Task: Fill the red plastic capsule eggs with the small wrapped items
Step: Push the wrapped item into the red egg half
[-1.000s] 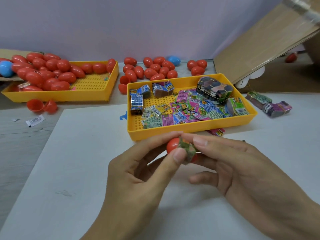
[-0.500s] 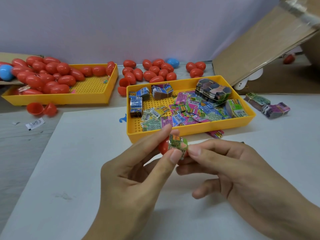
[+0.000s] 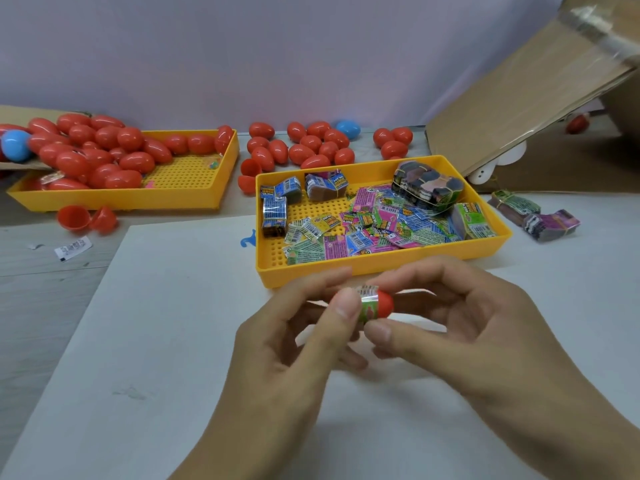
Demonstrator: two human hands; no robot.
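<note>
Between both hands, above the white sheet, sits a red capsule half (image 3: 385, 304) with a folded wrapped item (image 3: 367, 303) at its mouth. My left hand (image 3: 294, 355) pinches the wrapped item with thumb and forefinger. My right hand (image 3: 464, 327) holds the red half from the right, thumb below and fingers above. How far the item sits inside the half is hidden by my fingers. Just beyond, a yellow tray (image 3: 349, 270) holds several loose wrapped items (image 3: 374, 230) and banded bundles.
A second yellow tray (image 3: 114, 197) at back left carries a heap of red eggs (image 3: 97, 147). More red eggs (image 3: 311, 143) lie along the back wall. An open egg (image 3: 86, 218) lies left. Cardboard flap (image 3: 519, 95) overhangs back right; bundles (image 3: 533, 216) lie beside the tray.
The red half has passed from the left of the wrapped item to its right, now in my right fingers. My left thumb now presses on the wrapped item.
</note>
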